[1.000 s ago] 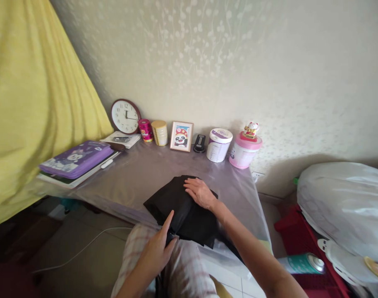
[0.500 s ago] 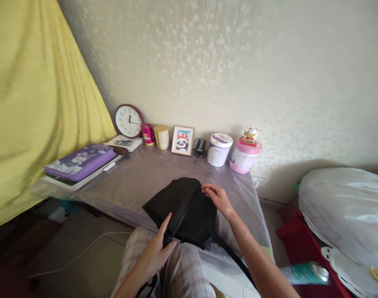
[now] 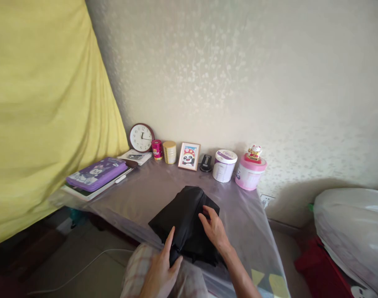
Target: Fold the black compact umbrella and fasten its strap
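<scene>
A folded black cloth (image 3: 183, 215) lies near the front edge of a table (image 3: 245, 215) covered in clear plastic. My left hand (image 3: 162, 271) pinches the cloth's near edge between thumb and fingers. My right hand (image 3: 215, 229) rests on the cloth's right half, fingers bent and pressing into the fabric. My lap in checked trousers (image 3: 136, 273) shows below the table edge.
Along the wall stand a round clock (image 3: 141, 137), a red tin (image 3: 157, 149), a gold tin (image 3: 169, 152), a framed panda picture (image 3: 189, 156), a white tub (image 3: 224, 165) and a pink tub (image 3: 250, 174). A purple case (image 3: 97, 174) lies left. A yellow curtain (image 3: 37, 107) hangs left.
My right hand slid from the top of the cloth to its far right edge, then back onto its near right part. The view has tilted upward.
</scene>
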The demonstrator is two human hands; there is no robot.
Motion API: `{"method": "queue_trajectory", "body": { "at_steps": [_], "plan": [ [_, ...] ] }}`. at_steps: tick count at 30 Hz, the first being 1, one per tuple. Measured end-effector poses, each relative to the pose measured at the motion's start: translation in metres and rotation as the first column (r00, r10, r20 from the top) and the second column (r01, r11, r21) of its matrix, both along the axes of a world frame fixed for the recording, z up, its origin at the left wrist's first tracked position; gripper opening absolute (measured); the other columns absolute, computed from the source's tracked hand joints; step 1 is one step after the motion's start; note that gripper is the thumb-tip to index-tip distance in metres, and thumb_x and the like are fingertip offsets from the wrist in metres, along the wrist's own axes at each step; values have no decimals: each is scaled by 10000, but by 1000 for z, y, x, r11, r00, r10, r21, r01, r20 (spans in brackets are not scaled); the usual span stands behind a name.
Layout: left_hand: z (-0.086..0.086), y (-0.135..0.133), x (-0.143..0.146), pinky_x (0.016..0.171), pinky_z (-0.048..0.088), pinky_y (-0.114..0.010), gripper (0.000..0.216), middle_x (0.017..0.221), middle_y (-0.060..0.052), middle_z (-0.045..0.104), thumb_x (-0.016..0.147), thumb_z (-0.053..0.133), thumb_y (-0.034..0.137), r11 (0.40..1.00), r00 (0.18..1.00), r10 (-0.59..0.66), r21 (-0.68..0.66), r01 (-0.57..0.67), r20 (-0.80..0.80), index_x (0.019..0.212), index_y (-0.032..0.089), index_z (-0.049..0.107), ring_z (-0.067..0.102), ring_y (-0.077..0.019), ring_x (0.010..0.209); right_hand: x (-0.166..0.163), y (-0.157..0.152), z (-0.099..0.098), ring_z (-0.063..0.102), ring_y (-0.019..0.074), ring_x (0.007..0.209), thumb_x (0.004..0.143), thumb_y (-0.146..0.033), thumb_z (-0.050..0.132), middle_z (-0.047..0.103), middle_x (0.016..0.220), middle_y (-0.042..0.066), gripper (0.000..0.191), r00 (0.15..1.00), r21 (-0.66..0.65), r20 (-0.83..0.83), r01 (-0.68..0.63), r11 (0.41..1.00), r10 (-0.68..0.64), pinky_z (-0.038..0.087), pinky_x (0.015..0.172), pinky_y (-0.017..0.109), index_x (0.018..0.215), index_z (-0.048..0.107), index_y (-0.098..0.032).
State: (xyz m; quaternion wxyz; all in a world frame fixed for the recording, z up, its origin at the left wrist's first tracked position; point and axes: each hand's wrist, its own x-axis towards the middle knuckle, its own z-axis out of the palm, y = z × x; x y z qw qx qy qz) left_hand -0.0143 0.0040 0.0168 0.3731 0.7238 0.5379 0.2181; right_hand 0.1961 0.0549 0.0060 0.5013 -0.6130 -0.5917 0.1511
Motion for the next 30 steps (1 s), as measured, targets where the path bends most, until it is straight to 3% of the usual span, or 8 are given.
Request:
{"method": "queue_trajectory", "body": {
  "at_steps": [3,6,10,17,20,24,26,30],
  "plan": [
    [5,1,0,949,431,-265,674,1373,-64,501,865,383,249,1000,1000,29,3,-29,-6,1472,197,94,522,-165,1198,1,0,7,654,266,961,831,-396,534,668,1066,128,345,998,-12,-65,1,1000,-2,565,766,406,1095,603,-185],
    [12,0,0,631,522,-269,692,914,-38,715,881,387,338,984,996,70,-166,-62,46,1475,212,55,680,-181,723,11,-1,16,652,267,955,821,-442,537,681,1043,129,375,986,-22,-163,44,999,-47,543,805,411,1070,622,-174],
    [20,-2,-1,363,384,-203,771,456,109,495,848,443,433,940,969,164,-328,-97,185,1468,259,20,501,-137,367,32,-4,25,641,274,952,772,-511,596,689,1023,122,418,939,-34,-335,73,997,-80,521,830,424,1000,655,-165],
    [15,0,0,337,367,-192,792,521,94,526,822,484,428,925,935,177,-377,-50,309,1459,290,34,463,-117,363,39,-15,38,650,257,912,708,-543,663,684,983,108,458,817,-73,-577,-38,997,-11,532,789,401,968,657,-167],
    [10,0,-1,333,362,-184,772,511,101,511,831,480,419,927,929,179,-372,-49,324,1457,303,45,468,-115,366,41,-16,37,653,250,881,729,-529,632,685,960,102,422,866,-103,-500,-57,993,-2,529,760,384,949,659,-169],
    [5,0,-1,343,371,-179,751,409,131,409,844,473,414,942,951,164,-329,-72,262,1459,291,59,463,-124,358,48,-16,29,633,238,856,747,-498,585,672,937,94,356,964,-123,-235,97,988,-124,509,771,380,890,657,-180],
    [4,-1,-1,339,371,-179,741,406,133,401,846,473,401,945,959,163,-316,-84,233,1458,293,68,459,-124,352,50,-17,25,629,227,819,723,-498,606,662,931,85,366,953,-196,-248,126,973,-173,521,708,362,905,632,-183],
    [4,-1,0,332,367,-177,733,411,130,404,850,472,403,943,964,162,-321,-88,211,1457,293,75,458,-123,348,41,-24,19,626,179,699,701,-509,658,655,792,26,450,843,-400,-524,-117,909,-122,492,529,266,1008,579,-189]
  ]
}}
